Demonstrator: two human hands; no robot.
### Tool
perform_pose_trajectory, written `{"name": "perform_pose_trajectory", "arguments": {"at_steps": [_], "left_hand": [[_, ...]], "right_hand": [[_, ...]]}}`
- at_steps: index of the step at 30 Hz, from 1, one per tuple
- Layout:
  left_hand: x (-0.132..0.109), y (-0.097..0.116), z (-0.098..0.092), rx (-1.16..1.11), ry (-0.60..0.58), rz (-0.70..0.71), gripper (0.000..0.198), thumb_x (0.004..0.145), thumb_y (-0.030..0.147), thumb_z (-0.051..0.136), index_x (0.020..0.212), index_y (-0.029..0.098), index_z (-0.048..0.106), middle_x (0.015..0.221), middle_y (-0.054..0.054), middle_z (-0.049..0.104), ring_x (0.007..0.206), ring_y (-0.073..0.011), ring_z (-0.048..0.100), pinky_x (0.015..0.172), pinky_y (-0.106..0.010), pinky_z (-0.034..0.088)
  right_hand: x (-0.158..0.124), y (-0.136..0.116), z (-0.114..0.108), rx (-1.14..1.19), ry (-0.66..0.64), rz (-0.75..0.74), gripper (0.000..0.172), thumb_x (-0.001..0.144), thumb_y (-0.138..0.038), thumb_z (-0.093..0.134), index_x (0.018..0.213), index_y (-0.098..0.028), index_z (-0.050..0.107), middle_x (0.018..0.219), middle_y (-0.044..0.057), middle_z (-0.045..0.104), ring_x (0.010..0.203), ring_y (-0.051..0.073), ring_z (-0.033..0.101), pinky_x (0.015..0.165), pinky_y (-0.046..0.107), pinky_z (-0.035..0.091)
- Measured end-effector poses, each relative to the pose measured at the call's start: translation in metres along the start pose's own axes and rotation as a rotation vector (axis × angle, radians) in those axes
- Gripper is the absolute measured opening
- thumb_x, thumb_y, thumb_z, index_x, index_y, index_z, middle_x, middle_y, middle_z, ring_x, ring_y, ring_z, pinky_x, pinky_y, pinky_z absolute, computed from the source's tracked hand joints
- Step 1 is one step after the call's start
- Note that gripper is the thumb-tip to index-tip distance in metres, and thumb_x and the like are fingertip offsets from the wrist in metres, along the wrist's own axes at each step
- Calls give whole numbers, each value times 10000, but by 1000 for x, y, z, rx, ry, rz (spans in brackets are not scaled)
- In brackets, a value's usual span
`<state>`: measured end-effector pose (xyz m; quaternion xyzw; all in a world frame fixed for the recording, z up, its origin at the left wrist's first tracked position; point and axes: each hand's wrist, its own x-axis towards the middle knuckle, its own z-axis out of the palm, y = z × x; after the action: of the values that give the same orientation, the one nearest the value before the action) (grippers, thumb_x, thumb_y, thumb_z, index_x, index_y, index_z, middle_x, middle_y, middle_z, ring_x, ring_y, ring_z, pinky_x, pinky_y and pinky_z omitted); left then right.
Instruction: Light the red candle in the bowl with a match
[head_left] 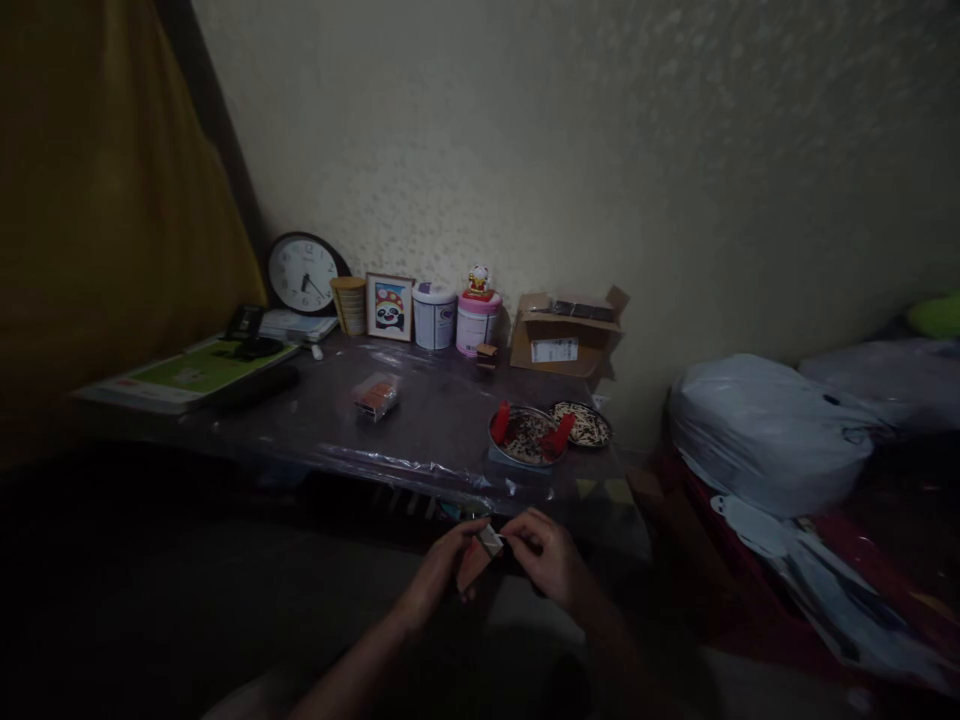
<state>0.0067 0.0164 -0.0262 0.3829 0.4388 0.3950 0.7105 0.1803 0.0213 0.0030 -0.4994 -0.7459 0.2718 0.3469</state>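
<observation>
Both of my hands meet low in the dim view, in front of the table edge. My left hand [439, 575] is closed around a small reddish-brown box [475, 565], holding it from the left. My right hand [551, 555] pinches the pale top end of the same box with its fingertips. Just beyond my hands, on the table, stand a round metal tin [525, 437] with patterned contents and two red pieces, and its patterned lid [583, 424] beside it. A small clear packet with orange contents [376, 396] lies further left.
The dark table [442, 420] is covered with clear plastic. Along the wall stand a clock [302, 272], a framed panda picture [389, 306], a white jar [434, 315], a pink jar [478, 320] and a cardboard box [566, 332]. Books [187, 378] lie left; a filled plastic bag [765, 430] sits right.
</observation>
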Motion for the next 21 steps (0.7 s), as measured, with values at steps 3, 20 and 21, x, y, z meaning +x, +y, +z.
{"name": "perform_pose_trajectory", "arguments": {"at_steps": [3, 20, 21], "left_hand": [[0, -3, 1, 3, 4, 1, 580, 663, 379, 447, 1163, 97, 529, 477, 35, 560, 349, -123, 474, 379, -233, 321], [0, 0, 5, -96, -31, 64, 476, 660, 375, 503, 1049, 129, 625, 529, 3, 628, 339, -119, 466, 383, -235, 322], [0, 0, 4, -116, -24, 70, 484, 664, 380, 507, 1061, 129, 620, 547, -1, 635, 341, -115, 465, 382, -232, 321]], "right_hand": [[-1, -6, 0, -19, -22, -37, 162, 760, -117, 504, 747, -192, 647, 743, 10, 571, 657, 129, 571, 594, 218, 435], [2, -16, 8, 289, 102, 6, 151, 783, -305, 600, 685, -191, 602, 779, 23, 640, 702, 154, 636, 654, 255, 498], [3, -14, 7, 344, 135, 26, 194, 784, -365, 603, 699, -190, 594, 794, 31, 652, 689, 160, 650, 656, 267, 512]]}}
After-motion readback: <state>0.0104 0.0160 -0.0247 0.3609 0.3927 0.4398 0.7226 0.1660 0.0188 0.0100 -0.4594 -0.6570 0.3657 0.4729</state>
